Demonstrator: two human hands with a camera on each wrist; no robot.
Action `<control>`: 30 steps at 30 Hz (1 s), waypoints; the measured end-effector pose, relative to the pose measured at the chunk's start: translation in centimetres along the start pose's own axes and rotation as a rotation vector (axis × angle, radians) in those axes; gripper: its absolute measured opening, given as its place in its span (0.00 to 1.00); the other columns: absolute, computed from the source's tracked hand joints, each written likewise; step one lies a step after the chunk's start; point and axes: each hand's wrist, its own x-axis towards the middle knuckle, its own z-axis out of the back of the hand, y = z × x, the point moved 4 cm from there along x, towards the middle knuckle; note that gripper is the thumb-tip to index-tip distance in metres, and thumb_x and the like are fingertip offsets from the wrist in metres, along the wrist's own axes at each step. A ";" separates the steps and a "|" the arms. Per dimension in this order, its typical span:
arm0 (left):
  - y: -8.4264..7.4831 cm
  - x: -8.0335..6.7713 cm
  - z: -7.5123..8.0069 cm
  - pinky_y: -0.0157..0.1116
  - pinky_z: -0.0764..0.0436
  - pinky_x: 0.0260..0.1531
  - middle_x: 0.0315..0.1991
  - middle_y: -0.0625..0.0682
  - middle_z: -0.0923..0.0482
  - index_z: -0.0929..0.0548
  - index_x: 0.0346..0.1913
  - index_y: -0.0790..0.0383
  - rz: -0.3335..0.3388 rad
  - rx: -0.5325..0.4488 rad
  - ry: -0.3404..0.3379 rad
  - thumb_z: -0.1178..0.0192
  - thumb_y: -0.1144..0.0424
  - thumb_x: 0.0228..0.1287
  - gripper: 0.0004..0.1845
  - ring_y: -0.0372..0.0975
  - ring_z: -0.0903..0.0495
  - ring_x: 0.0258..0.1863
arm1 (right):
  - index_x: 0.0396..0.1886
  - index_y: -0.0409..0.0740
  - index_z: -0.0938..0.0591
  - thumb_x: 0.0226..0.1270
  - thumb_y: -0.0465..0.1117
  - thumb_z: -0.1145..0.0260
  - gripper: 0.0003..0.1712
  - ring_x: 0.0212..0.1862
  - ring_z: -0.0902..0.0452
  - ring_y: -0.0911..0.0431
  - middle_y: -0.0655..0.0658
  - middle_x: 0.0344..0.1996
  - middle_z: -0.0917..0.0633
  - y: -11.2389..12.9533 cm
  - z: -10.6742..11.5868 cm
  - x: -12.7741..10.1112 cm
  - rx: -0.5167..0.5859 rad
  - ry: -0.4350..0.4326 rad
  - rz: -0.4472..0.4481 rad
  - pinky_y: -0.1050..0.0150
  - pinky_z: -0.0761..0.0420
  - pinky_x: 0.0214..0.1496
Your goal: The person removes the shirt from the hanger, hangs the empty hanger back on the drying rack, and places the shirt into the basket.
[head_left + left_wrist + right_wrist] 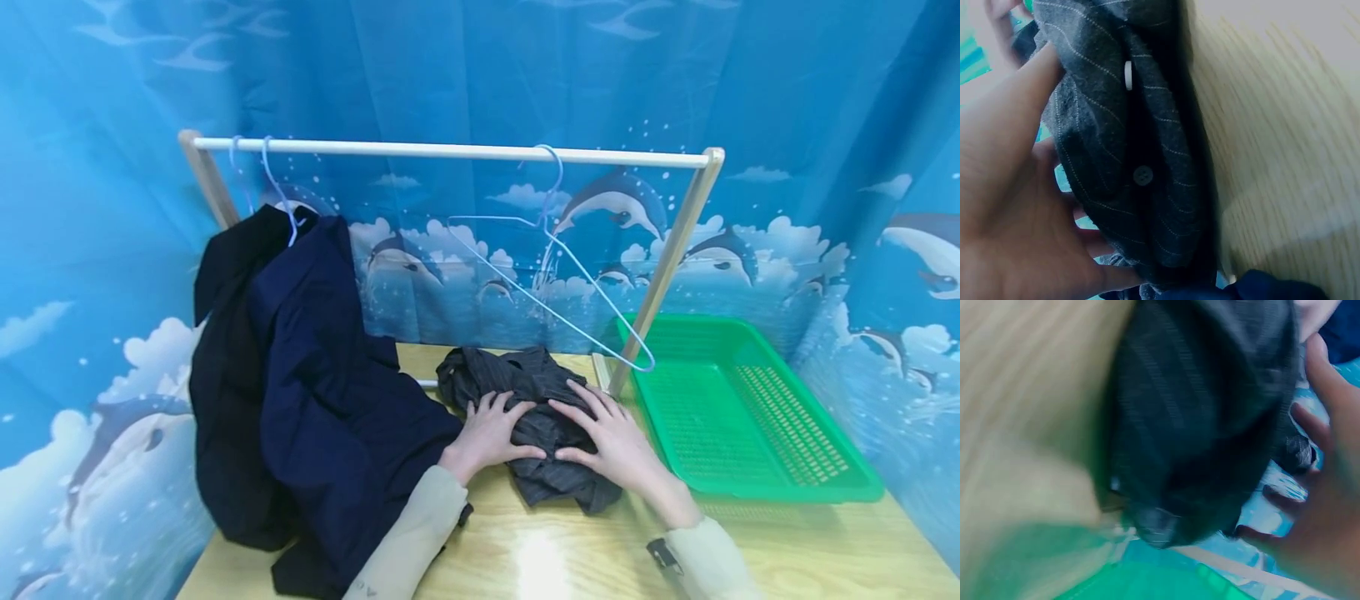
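Observation:
A dark grey pinstriped shirt (566, 485) lies crumpled on the wooden table, beneath the rack. Two of its buttons show in the left wrist view, where the shirt front (1166, 225) is folded along the placket. My left hand (491, 432) rests on the shirt's left side with the fingers spread. On its right side lies my right hand (611, 437), also with spread fingers, and the two thumbs point toward each other. The right wrist view shows that hand (1329, 500) beside the bunched, blurred cloth (1197, 394).
A rack with a white rail (405, 150) stands over the table (510, 550). A light blue hanger (592, 283) hangs bare on its right part. At the left hang a navy garment (322, 358) and a black one (225, 400). A green basket (757, 490) sits at the right.

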 end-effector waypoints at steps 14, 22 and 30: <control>-0.4 -3.0 -0.3 0.65 0.31 0.61 0.69 0.56 0.29 0.24 0.69 0.40 -0.034 0.033 0.044 0.39 0.27 0.57 0.39 0.58 0.34 0.70 | 0.75 0.53 0.30 0.58 0.72 0.33 0.50 0.74 0.42 0.29 0.26 0.69 0.30 0.6 -2.5 -2.8 0.123 0.406 -0.187 0.24 0.45 0.67; -1.4 -5.2 0.9 0.56 0.25 0.61 0.67 0.53 0.25 0.23 0.68 0.41 -0.128 -0.021 0.119 0.40 0.32 0.63 0.34 0.51 0.28 0.67 | 0.75 0.56 0.30 0.57 0.72 0.32 0.49 0.72 0.40 0.28 0.26 0.68 0.28 2.0 -0.8 -5.3 0.163 0.445 -0.170 0.23 0.43 0.65; 1.9 -2.6 7.2 0.40 0.17 0.31 0.46 0.48 0.13 0.12 0.50 0.48 -0.014 -0.075 -0.274 0.29 0.50 0.62 0.15 0.42 0.14 0.38 | 0.75 0.57 0.30 0.57 0.72 0.32 0.49 0.72 0.38 0.29 0.26 0.68 0.29 2.4 -0.7 -5.9 0.126 0.383 -0.171 0.24 0.41 0.66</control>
